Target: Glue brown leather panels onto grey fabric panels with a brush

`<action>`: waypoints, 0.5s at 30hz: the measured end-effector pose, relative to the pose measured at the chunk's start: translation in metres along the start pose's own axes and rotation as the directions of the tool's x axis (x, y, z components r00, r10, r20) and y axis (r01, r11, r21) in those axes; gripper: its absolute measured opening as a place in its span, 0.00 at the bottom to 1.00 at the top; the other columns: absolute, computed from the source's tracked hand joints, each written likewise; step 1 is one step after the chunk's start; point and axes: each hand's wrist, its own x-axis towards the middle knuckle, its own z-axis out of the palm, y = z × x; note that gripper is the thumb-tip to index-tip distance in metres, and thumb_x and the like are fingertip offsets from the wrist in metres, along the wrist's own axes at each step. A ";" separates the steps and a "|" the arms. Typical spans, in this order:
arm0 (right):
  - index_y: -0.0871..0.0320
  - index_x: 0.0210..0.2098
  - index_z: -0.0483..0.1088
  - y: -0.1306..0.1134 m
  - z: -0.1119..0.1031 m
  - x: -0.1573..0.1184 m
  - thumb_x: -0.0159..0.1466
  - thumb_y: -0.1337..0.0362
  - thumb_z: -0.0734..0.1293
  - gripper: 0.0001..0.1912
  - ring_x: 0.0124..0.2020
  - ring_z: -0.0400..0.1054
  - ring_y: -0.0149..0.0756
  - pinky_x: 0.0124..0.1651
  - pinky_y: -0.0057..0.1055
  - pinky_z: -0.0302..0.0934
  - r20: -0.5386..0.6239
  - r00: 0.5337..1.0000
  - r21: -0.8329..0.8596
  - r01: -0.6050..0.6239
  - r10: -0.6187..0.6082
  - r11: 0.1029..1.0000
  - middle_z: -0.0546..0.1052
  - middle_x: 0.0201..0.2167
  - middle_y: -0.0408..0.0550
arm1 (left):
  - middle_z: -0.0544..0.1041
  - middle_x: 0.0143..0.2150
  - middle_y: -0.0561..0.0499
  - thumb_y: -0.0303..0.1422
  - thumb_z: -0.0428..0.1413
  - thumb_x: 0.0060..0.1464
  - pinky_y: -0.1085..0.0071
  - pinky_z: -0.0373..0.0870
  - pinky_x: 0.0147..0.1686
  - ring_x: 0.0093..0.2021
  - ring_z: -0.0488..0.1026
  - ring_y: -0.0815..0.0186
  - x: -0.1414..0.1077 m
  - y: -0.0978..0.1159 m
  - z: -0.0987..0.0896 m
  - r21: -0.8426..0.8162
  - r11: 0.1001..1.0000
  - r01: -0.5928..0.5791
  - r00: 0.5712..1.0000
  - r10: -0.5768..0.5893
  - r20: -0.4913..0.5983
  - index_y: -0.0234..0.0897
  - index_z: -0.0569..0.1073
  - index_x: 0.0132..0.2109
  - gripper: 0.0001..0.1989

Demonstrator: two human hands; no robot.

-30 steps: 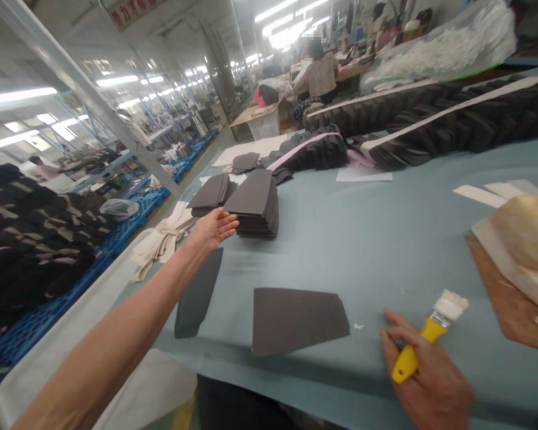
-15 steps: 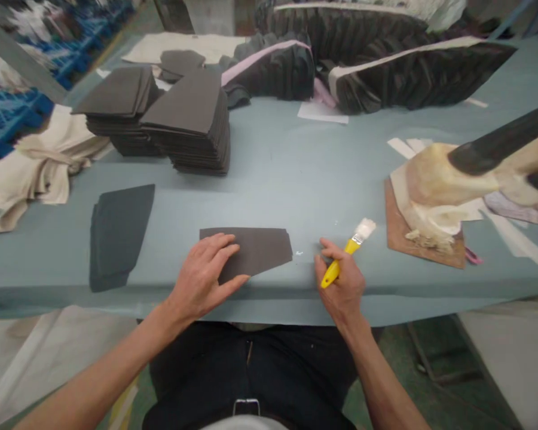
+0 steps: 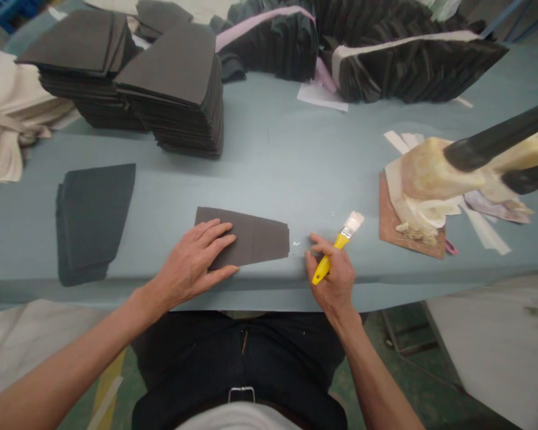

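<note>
My left hand (image 3: 198, 258) lies with fingers spread over the left part of a dark grey tapered panel (image 3: 262, 239), which rests flat near the table's front edge. The panel's lower left corner is hidden under the palm. Right of the panel, my right hand (image 3: 334, 275) grips the yellow handle of a paintbrush (image 3: 341, 243). Its pale bristles point up and away from me, held clear of the panel. Small white smears (image 3: 296, 243) show on the table between panel and brush.
At left lies a small stack of dark panels (image 3: 94, 224). Behind stand two taller stacks (image 3: 170, 77) and strapped dark bundles (image 3: 399, 65). On the right, a glue-crusted container (image 3: 434, 167) sits on a brown board (image 3: 392, 221), dark handles leaning out over the table (image 3: 287, 167).
My view has shifted closer to the table. The panel under my left hand has turned slightly clockwise. My right hand keeps its hold on the paintbrush beside it.
</note>
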 end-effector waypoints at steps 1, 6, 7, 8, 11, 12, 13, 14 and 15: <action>0.53 0.48 0.72 0.000 0.000 0.000 0.72 0.64 0.71 0.06 0.46 0.82 0.43 0.50 0.41 0.73 0.009 1.000 0.008 -0.003 0.003 1.000 0.86 0.51 0.53 | 0.72 0.73 0.36 0.49 0.55 0.72 0.41 0.66 0.74 0.76 0.66 0.42 -0.001 0.001 0.001 -0.005 1.000 0.011 1.000 -0.011 -0.004 0.37 0.72 0.68 0.27; 0.53 0.48 0.72 0.000 -0.001 -0.002 0.72 0.65 0.71 0.06 0.49 0.81 0.45 0.53 0.44 0.74 0.031 0.999 0.019 -0.007 0.006 1.000 0.86 0.52 0.53 | 0.72 0.74 0.39 0.48 0.56 0.71 0.40 0.64 0.75 0.77 0.65 0.42 -0.004 0.004 0.006 -0.058 0.997 0.045 0.998 -0.047 -0.030 0.43 0.72 0.70 0.27; 0.53 0.48 0.72 0.000 -0.001 -0.002 0.72 0.65 0.71 0.06 0.50 0.81 0.45 0.54 0.44 0.75 0.039 0.999 0.027 -0.001 0.000 1.000 0.86 0.52 0.54 | 0.72 0.74 0.40 0.48 0.57 0.70 0.41 0.63 0.76 0.77 0.65 0.42 -0.004 0.005 0.006 -0.076 0.996 0.052 0.998 -0.054 -0.031 0.44 0.72 0.70 0.27; 0.53 0.48 0.72 -0.001 0.000 -0.001 0.72 0.66 0.71 0.06 0.51 0.81 0.45 0.54 0.45 0.75 0.048 0.999 0.040 0.007 -0.009 0.999 0.86 0.52 0.54 | 0.72 0.75 0.41 0.48 0.57 0.70 0.41 0.63 0.76 0.77 0.65 0.43 -0.004 0.005 0.006 -0.088 0.994 0.058 0.998 -0.061 -0.030 0.45 0.72 0.70 0.26; 0.53 0.47 0.72 -0.004 0.001 0.003 0.71 0.67 0.71 0.06 0.53 0.81 0.44 0.55 0.44 0.75 0.063 0.997 0.082 0.040 -0.045 0.996 0.86 0.52 0.54 | 0.71 0.75 0.41 0.47 0.57 0.70 0.42 0.62 0.77 0.78 0.64 0.44 -0.004 0.005 0.006 -0.080 0.995 0.058 0.998 -0.060 -0.026 0.44 0.72 0.70 0.27; 0.52 0.47 0.72 -0.005 0.002 0.005 0.71 0.68 0.71 0.07 0.52 0.81 0.44 0.55 0.44 0.76 0.064 0.996 0.091 0.051 -0.057 0.995 0.86 0.51 0.53 | 0.71 0.75 0.41 0.47 0.57 0.70 0.42 0.62 0.77 0.78 0.64 0.43 -0.004 0.005 0.005 -0.067 0.996 0.054 0.998 -0.055 -0.024 0.43 0.71 0.70 0.27; 0.52 0.47 0.72 -0.006 0.003 0.006 0.71 0.68 0.71 0.07 0.52 0.81 0.44 0.56 0.44 0.76 0.062 0.996 0.095 0.061 -0.067 0.994 0.86 0.51 0.53 | 0.71 0.75 0.40 0.47 0.57 0.71 0.42 0.62 0.76 0.78 0.63 0.43 -0.004 0.005 0.005 -0.054 0.997 0.050 0.998 -0.051 -0.021 0.42 0.71 0.70 0.27; 0.52 0.47 0.71 -0.007 0.004 0.008 0.71 0.68 0.71 0.07 0.52 0.81 0.43 0.55 0.44 0.76 0.060 0.995 0.096 0.072 -0.078 0.993 0.86 0.51 0.54 | 0.70 0.75 0.39 0.47 0.56 0.71 0.42 0.62 0.76 0.78 0.63 0.43 -0.004 0.005 0.005 -0.043 0.998 0.046 0.999 -0.047 -0.020 0.42 0.71 0.70 0.27; 0.52 0.47 0.71 -0.008 0.004 0.009 0.71 0.69 0.71 0.08 0.52 0.81 0.43 0.55 0.44 0.76 0.060 0.994 0.093 0.082 -0.087 0.992 0.86 0.51 0.53 | 0.71 0.75 0.39 0.47 0.56 0.71 0.42 0.62 0.76 0.78 0.64 0.43 -0.004 0.005 0.005 -0.036 0.998 0.043 0.999 -0.044 -0.021 0.41 0.71 0.70 0.27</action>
